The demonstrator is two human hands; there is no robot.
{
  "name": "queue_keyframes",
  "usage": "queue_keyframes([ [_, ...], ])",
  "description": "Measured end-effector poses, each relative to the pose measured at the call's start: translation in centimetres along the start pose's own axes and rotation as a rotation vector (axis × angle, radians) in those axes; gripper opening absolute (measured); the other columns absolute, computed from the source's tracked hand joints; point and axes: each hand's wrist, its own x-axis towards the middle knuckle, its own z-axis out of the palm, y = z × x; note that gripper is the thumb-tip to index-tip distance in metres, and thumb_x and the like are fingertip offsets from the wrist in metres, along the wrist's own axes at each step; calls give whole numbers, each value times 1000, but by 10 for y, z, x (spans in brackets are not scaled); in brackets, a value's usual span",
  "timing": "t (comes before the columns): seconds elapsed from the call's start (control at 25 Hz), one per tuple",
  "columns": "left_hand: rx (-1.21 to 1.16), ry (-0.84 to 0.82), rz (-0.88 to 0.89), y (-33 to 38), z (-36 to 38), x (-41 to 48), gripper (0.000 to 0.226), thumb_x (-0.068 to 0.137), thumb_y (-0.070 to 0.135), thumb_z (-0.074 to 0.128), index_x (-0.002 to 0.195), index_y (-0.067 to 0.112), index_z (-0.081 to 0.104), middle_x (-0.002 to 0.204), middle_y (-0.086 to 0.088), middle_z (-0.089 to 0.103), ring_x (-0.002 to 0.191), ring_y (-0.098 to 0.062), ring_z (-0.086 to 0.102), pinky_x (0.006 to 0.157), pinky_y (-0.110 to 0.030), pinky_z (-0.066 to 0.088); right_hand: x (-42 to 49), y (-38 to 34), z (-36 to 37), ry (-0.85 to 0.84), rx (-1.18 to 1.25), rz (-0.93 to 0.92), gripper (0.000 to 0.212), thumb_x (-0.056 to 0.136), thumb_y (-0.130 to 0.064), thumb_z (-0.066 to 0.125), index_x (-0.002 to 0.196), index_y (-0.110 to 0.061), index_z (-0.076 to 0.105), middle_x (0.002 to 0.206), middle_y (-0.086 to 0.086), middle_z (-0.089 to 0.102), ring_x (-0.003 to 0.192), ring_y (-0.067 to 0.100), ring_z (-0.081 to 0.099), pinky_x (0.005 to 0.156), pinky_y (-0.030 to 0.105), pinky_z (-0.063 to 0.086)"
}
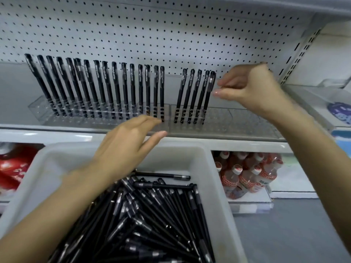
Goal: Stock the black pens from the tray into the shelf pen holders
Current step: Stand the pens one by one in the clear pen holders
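Many black pens [144, 221] lie heaped in a white tray [212, 179] below the shelf. On the shelf stand two clear pen holders. The left holder [62, 118] carries a long row of upright pens [106, 88]. The right holder [237, 120] has several pens at its left end. My right hand [252, 88] hovers just right of the rightmost pen [208, 95], thumb and forefinger tips slightly parted beside its cap and holding nothing. My left hand [129, 141] reaches over the tray toward the shelf edge, fingers straight and empty.
A white pegboard [171, 35] backs the shelf. Most of the right holder's holes are free. Below the shelf sit red packages [13, 168] at left and several red-capped bottles [250, 173] at right. A clear bin with a blue item [340, 112] stands at far right.
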Motion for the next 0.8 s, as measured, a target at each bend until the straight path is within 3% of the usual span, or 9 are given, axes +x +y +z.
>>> queue_keyframes([
  [0.12, -4, -15, -66, -23, -3, -20, 65, 88, 64, 21, 119, 24, 61, 116, 5, 64, 107, -17, 57, 84, -34, 46, -46, -26, 44, -258, 211, -79, 18, 72, -24, 77, 83, -11, 72, 78, 0, 72, 71, 10, 68, 73, 22, 57],
  [0.24, -35, -5, -118, -43, 1, -39, 64, 87, 62, 24, 113, 21, 65, 111, 1, 66, 104, -21, 58, 88, -36, 44, -78, -21, 115, -485, 100, -89, 10, 75, -21, 78, 80, -13, 74, 78, -2, 72, 72, 9, 65, 71, 21, 49],
  [0.36, 23, 25, -102, -50, 5, -50, 61, 88, 59, 26, 112, 19, 64, 108, 0, 67, 106, -24, 57, 94, -35, 34, -93, -8, 156, -534, 28, -18, 11, 77, -24, 76, 85, -17, 75, 86, -3, 73, 79, 6, 63, 74, 19, 43],
  [0.48, 13, 29, -128, -50, 5, -51, 62, 88, 60, 22, 110, 21, 65, 107, 2, 67, 105, -20, 56, 89, -26, 24, -100, -7, 168, -529, -63, -35, 12, 78, -30, 75, 87, -22, 75, 89, -5, 73, 86, 8, 64, 80, 24, 47],
  [0.68, -18, 41, -129, -51, 6, -52, 62, 88, 60, 21, 109, 23, 65, 106, 5, 66, 102, -17, 55, 87, -23, 22, -102, -6, 179, -555, -123, -59, 10, 80, -32, 72, 84, -24, 70, 84, -5, 70, 84, 13, 63, 82, 34, 50],
  [0.8, -121, 45, -155, -52, 3, -47, 64, 86, 63, 21, 110, 24, 66, 107, 6, 67, 102, -15, 56, 92, -28, 33, -95, -6, 174, -546, -53, -51, 14, 82, -30, 70, 75, -29, 58, 83, -5, 67, 82, 11, 61, 81, 33, 50],
])
